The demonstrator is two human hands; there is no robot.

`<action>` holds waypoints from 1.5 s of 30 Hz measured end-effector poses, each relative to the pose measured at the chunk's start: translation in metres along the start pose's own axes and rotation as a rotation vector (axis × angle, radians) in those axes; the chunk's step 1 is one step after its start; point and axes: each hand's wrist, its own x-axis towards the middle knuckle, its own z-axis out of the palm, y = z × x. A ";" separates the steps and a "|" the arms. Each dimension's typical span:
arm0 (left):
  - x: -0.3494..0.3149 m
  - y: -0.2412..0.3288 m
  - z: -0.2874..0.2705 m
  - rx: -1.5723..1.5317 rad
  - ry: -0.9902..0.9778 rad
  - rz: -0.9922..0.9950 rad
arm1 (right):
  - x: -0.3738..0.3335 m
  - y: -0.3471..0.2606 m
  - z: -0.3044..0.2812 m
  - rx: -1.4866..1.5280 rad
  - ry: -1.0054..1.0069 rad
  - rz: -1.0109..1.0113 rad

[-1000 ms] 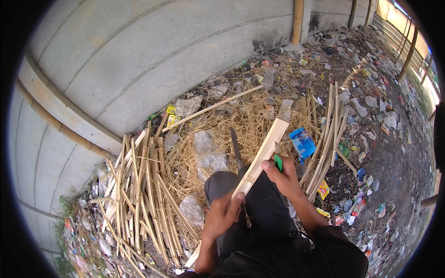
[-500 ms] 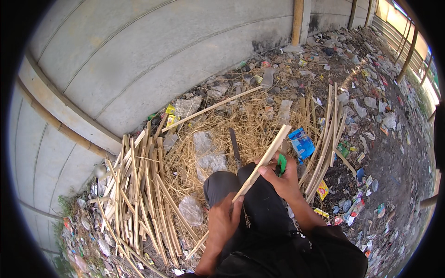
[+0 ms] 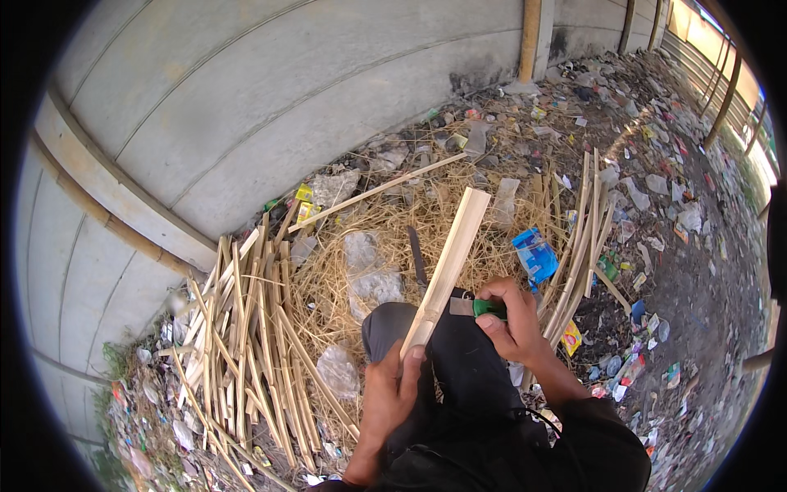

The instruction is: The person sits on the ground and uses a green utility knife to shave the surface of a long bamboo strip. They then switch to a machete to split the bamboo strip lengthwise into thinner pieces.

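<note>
My left hand [image 3: 390, 385] is closed round the lower end of a pale split bamboo strip [image 3: 449, 266]. The strip slants up and away over my knees, its broad face now showing. In my right hand [image 3: 512, 324] is a green-handled knife [image 3: 484, 307], gripped between thumb and bent fingers. Its short, flat grey blade points left at the strip's right side; whether it touches the bamboo I cannot tell. Beyond my knees, a long dark blade [image 3: 416, 254] lies on straw-like shavings [image 3: 328, 271], its near end by my leg.
A heap of bamboo strips [image 3: 246, 344] lies at my left, and a smaller bundle [image 3: 578, 238] at my right. One long strip [image 3: 377, 193] lies across the shavings. Beside the right bundle is a blue plastic wrapper [image 3: 535, 256]. Litter covers the ground up to a grey concrete wall [image 3: 270, 90].
The bamboo strip has turned to show its broad face, and its far end has moved left and up. My right hand with the knife has come nearer to me, away from the strip.
</note>
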 end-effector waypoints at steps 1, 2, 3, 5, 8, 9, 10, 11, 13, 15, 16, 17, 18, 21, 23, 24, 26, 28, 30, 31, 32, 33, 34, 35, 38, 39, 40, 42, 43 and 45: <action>0.000 0.001 0.000 0.009 0.005 0.021 | 0.004 -0.006 -0.002 -0.130 -0.060 -0.063; 0.001 0.004 -0.001 0.017 0.008 0.043 | 0.006 -0.011 -0.003 -0.188 -0.109 -0.080; 0.002 0.006 -0.001 0.025 0.011 0.064 | 0.008 -0.014 -0.005 -0.245 -0.159 -0.096; 0.001 0.002 -0.001 0.074 -0.014 0.073 | 0.014 -0.022 -0.005 -0.344 -0.178 -0.134; 0.000 0.005 0.000 0.095 -0.004 0.093 | 0.015 -0.024 -0.006 -0.381 -0.216 -0.157; -0.001 0.007 0.001 0.093 0.008 0.101 | 0.015 -0.025 -0.005 -0.391 -0.209 -0.158; -0.001 0.008 0.002 0.116 0.023 0.099 | 0.016 -0.026 -0.005 -0.400 -0.202 -0.159; -0.003 0.009 0.003 0.138 0.036 0.096 | 0.016 -0.027 -0.005 -0.410 -0.195 -0.157; -0.005 0.010 0.004 0.163 0.058 0.099 | 0.018 -0.029 -0.004 -0.429 -0.203 -0.158; -0.006 0.013 0.003 0.168 0.072 0.115 | 0.020 -0.028 -0.005 -0.452 -0.207 -0.162; -0.007 0.013 0.003 0.176 0.068 0.108 | 0.020 -0.027 -0.005 -0.463 -0.209 -0.165; -0.007 0.013 0.003 0.185 0.067 0.100 | 0.020 -0.026 -0.005 -0.472 -0.212 -0.169; -0.007 0.013 0.003 0.194 0.066 0.092 | 0.021 -0.026 -0.005 -0.481 -0.214 -0.171; -0.007 0.011 0.002 0.214 0.068 0.103 | 0.022 -0.024 -0.004 -0.511 -0.208 -0.190; -0.006 0.007 0.002 0.229 0.069 0.110 | 0.022 -0.020 -0.004 -0.532 -0.191 -0.223; -0.007 0.006 0.002 0.236 0.069 0.113 | 0.022 -0.020 -0.004 -0.536 -0.183 -0.235; -0.007 0.004 0.001 0.249 0.064 0.116 | 0.023 -0.019 -0.004 -0.544 -0.166 -0.261; -0.007 0.003 0.000 0.257 0.067 0.123 | 0.022 -0.014 -0.008 -0.566 -0.151 -0.243; -0.009 0.002 0.001 0.259 0.076 0.133 | 0.023 -0.012 -0.011 -0.579 -0.148 -0.227; -0.009 0.002 0.001 0.260 0.074 0.136 | 0.025 -0.013 -0.012 -0.581 -0.153 -0.221; -0.009 0.001 0.001 0.260 0.069 0.139 | 0.026 -0.013 -0.013 -0.586 -0.156 -0.214; -0.008 0.001 0.001 0.261 0.065 0.143 | 0.027 -0.013 -0.013 -0.585 -0.152 -0.221; -0.008 0.001 0.000 0.264 0.063 0.142 | 0.028 -0.013 -0.013 -0.585 -0.147 -0.229; -0.007 0.002 0.000 0.265 0.062 0.141 | 0.028 -0.011 -0.013 -0.585 -0.144 -0.237; -0.009 0.001 -0.002 0.290 0.031 0.114 | 0.032 -0.005 -0.021 -0.678 -0.041 -0.215; -0.013 0.000 -0.003 0.304 0.019 0.096 | 0.046 0.008 -0.035 -0.689 0.137 -0.092; -0.020 -0.003 -0.001 0.280 0.008 0.101 | 0.061 0.019 -0.057 -0.709 0.319 0.028; -0.033 -0.007 0.001 0.243 -0.010 0.110 | 0.066 0.021 -0.078 -0.664 0.372 0.054; -0.029 -0.009 0.001 0.265 -0.002 0.098 | 0.067 0.019 -0.083 -0.640 0.397 0.066; -0.021 -0.011 0.001 0.307 0.003 0.056 | 0.053 0.005 -0.058 -0.563 0.246 0.008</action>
